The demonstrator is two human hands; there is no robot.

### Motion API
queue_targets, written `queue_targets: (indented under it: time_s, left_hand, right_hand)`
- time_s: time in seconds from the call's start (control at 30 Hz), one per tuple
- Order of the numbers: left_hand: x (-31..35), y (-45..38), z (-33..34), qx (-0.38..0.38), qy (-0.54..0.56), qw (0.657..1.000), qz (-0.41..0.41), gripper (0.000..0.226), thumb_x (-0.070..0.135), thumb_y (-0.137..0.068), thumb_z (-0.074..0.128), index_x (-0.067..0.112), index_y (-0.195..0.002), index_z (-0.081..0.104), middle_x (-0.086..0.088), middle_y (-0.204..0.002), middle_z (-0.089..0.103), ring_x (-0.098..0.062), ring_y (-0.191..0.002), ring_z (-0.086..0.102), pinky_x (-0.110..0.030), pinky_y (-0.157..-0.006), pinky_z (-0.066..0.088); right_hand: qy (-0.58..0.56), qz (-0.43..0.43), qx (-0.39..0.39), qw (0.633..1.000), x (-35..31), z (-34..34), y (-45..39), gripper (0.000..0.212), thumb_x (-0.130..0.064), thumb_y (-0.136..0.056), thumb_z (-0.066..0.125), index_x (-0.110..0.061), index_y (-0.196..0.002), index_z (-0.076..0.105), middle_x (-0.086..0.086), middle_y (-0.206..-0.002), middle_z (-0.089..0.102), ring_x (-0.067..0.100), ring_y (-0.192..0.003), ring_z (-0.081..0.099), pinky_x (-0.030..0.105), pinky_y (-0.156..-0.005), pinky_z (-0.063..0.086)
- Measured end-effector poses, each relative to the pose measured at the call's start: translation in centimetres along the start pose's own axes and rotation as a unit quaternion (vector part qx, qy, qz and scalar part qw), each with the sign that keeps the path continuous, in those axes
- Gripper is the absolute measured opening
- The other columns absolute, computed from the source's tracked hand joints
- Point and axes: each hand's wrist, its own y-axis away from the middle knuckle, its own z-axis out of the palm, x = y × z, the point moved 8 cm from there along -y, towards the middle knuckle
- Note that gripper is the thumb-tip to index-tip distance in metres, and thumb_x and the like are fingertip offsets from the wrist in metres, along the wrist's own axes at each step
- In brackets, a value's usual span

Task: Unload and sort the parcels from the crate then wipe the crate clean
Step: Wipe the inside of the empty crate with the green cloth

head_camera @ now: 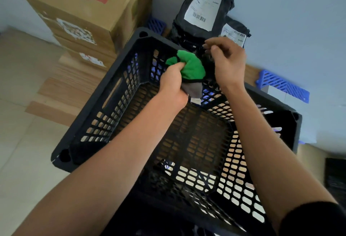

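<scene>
Gripping a bunched green cloth (pixel 192 67), the left hand (pixel 173 86) hovers over the black crate (pixel 104 108). Right hand (pixel 227 61) alongside, fingers pinched together; whether they hold anything is unclear.

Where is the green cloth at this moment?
In the head view, the green cloth is bunched in the left hand, held over the black crate's far wall, just left of the right hand.

Both bare forearms reach forward, nearly parallel; the left hand (pixel 173 84) is fisted tight round a bunched green and grey cloth (pixel 191 71); the right hand (pixel 227 61) hovers just beside it, fingers loosely curled, thumb and fingertips nearly pinched.
</scene>
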Motion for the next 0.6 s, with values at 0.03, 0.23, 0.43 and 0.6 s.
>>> queue_targets:
  time_s: [0.03,0.23,0.43,0.6]
  left_hand:
    - [0.1,0.5,-0.1,-0.01,-0.008,1.0,-0.003,0.025,0.016,-0.103,0.053,0.004,-0.121,0.066,-0.013,-0.108,0.071,-0.027,-0.1,0.068,-0.036,-0.084,0.055]
    - [0.5,1.7,-1.1,-0.069,-0.117,0.99,0.041,0.024,0.012,-0.104,0.05,0.017,-0.119,0.068,-0.003,-0.102,0.075,-0.013,-0.084,0.074,-0.025,-0.069,0.058]
    - [-0.6,2.3,-1.2,-0.139,-0.245,0.958,0.054,0.033,0.015,-0.104,0.048,0.016,-0.129,0.068,-0.006,-0.116,0.076,-0.021,-0.107,0.073,-0.036,-0.094,0.057]
    - [-1.9,2.3,-1.2,-0.165,-0.343,0.924,0.043,0.028,0.022,-0.105,0.047,0.023,-0.111,0.074,-0.004,-0.111,0.077,-0.018,-0.106,0.073,-0.036,-0.097,0.056]
  right_hand:
    - [-0.023,0.009,0.029,0.999,0.0,-0.8,0.7,0.028,-0.001,-0.09,0.053,-0.011,-0.101,0.077,-0.003,-0.093,0.076,0.006,-0.093,0.071,0.024,-0.086,0.055]
    - [-0.084,0.072,0.113,0.987,1.8,-3.0,7.8,0.026,-0.001,-0.095,0.055,-0.012,-0.106,0.075,0.001,-0.103,0.077,0.019,-0.103,0.072,0.041,-0.095,0.057]
    - [-0.091,0.153,-0.049,0.983,3.5,1.8,12.5,0.054,-0.027,-0.099,0.06,-0.024,-0.152,0.049,-0.002,-0.151,0.054,0.009,-0.14,0.049,0.038,-0.115,0.045]
    - [-0.168,0.193,-0.03,0.966,4.2,2.9,14.5,0.061,-0.014,-0.1,0.063,-0.015,-0.157,0.04,-0.001,-0.146,0.059,0.006,-0.131,0.058,0.03,-0.109,0.05]
